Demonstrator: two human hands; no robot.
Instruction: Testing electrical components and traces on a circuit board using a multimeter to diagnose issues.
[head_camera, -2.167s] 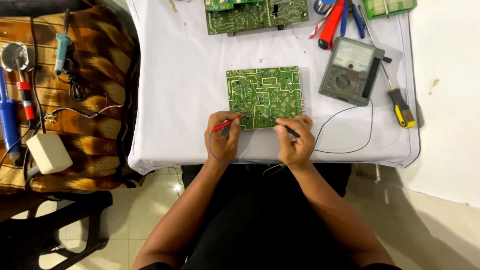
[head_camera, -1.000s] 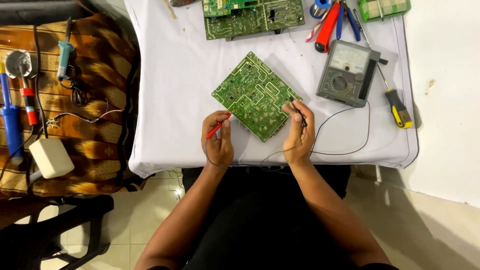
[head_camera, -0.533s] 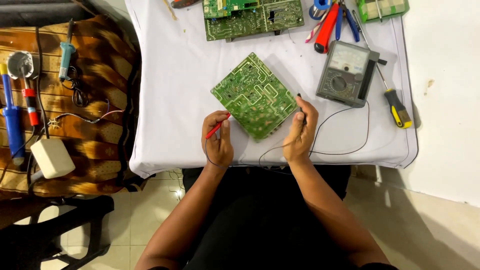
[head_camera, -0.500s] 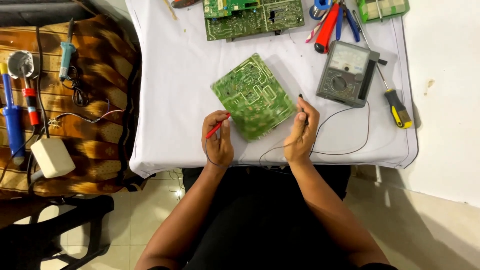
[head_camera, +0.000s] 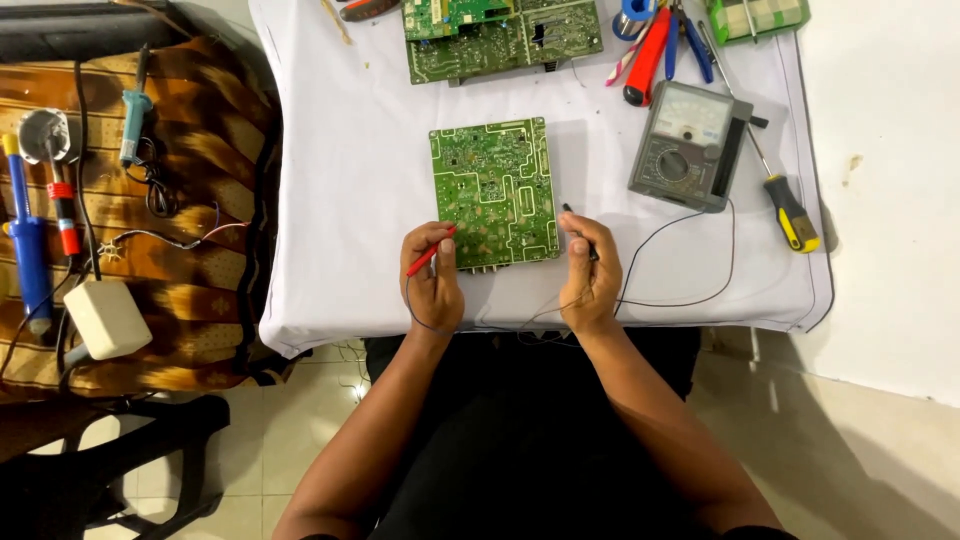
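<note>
Board (head_camera: 495, 190) green, flat, solder-side up.

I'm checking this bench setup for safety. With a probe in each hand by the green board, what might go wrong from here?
The red probe in the left hand rests at the green circuit board's lower edge; a slip might bridge neighbouring solder points. The black lead loops loosely from the right hand toward the analog multimeter and could snag. The board lies near the table's front edge and may get nudged off.
</note>
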